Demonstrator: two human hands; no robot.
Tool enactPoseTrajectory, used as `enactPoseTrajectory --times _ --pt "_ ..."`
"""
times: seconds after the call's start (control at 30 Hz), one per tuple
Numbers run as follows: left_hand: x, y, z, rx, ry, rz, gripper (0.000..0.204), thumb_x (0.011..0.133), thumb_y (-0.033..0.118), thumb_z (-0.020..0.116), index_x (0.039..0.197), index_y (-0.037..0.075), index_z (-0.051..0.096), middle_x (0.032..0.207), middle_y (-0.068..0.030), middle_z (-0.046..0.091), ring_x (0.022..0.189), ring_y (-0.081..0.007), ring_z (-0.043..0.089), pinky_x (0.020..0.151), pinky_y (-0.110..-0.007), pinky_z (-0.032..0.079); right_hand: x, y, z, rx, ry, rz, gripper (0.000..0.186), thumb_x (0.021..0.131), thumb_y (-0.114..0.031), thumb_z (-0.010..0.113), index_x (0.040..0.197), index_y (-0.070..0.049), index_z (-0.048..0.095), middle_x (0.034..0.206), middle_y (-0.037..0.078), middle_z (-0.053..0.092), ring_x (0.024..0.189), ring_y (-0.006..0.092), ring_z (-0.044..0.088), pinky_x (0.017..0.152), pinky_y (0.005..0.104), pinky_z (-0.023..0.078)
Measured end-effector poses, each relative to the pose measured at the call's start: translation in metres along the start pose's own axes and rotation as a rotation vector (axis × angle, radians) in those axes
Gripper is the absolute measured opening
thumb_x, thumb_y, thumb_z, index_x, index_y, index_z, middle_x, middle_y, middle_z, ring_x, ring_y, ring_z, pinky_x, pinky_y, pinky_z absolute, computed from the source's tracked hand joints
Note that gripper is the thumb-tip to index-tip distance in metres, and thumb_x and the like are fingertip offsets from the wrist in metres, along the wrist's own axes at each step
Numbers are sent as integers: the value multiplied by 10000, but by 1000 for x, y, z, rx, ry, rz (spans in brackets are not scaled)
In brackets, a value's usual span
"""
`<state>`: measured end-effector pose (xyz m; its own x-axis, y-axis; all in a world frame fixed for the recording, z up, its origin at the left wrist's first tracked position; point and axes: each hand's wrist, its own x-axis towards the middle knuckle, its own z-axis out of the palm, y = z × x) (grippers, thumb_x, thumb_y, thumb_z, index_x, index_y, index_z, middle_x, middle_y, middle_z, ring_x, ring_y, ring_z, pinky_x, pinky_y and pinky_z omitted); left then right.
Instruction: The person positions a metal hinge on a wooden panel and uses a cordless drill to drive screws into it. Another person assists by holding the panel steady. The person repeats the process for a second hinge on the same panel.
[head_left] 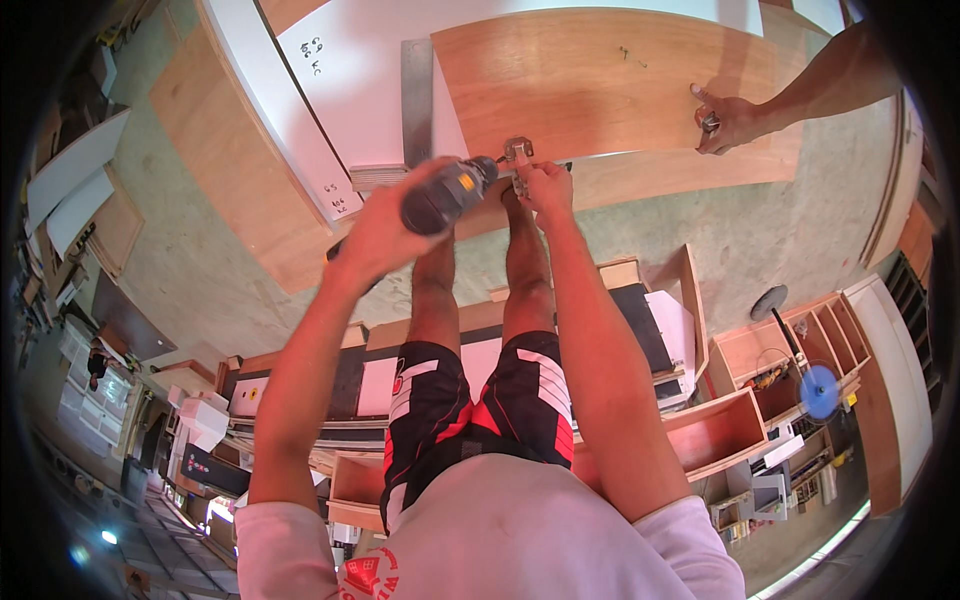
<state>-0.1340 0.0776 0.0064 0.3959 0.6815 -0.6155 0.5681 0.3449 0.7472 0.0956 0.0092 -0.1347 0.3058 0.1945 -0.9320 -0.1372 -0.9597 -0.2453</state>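
Note:
My left hand is wrapped round a black cordless drill with a yellow patch. The drill's tip points right, close to a metal cabinet hinge at the near edge of a brown wooden panel. Fingers of my right hand pinch the hinge's arm, keeping it at the panel edge. Whether the bit touches a screw is too small to tell. A few small screws lie loose on the panel. Another person's hand rests at its right end, holding a small metal piece.
White panels with handwriting lie at the left, beside a grey metal strip. A larger wooden sheet is on the concrete floor. Behind me are wooden drawer boxes and a blue fan.

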Motion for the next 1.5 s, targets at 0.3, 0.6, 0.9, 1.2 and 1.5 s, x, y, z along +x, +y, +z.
enactPoseTrajectory --times 0.3,0.6,0.9,1.2,1.5 --pt "-33 26 46 66 17 -132 878 760 108 764 1561 273 445 1051 -189 754 979 -458 704 820 -473 570 9 11 2 -3 55 -82 426 882 -410 859 889 4 757 801 72 713 724 134 648 638 317 525" --pt "-29 31 50 -70 54 -190 757 840 99 741 1549 180 486 1184 -196 752 1107 -376 722 945 -405 548 16 14 3 -22 67 -72 458 866 -424 866 886 25 776 810 97 747 721 168 675 677 364 529" --pt "-33 35 55 -80 91 -170 796 802 116 749 1546 203 481 1156 -201 750 1055 -432 711 888 -444 564 15 14 5 -30 87 -63 447 859 -424 870 916 12 789 822 102 753 742 203 690 702 377 536" --pt "-36 50 68 156 44 -204 917 745 98 763 1579 259 416 1126 -230 733 962 -475 702 809 -521 563 24 18 6 -111 104 -74 469 842 -458 865 925 -2 794 827 125 759 783 235 722 730 384 550" --pt "-40 56 74 203 56 -204 917 744 75 758 1574 246 410 1157 -243 728 963 -487 702 805 -523 571 15 12 5 -46 87 -109 463 846 -407 871 915 43 787 785 113 737 711 189 663 679 375 517"
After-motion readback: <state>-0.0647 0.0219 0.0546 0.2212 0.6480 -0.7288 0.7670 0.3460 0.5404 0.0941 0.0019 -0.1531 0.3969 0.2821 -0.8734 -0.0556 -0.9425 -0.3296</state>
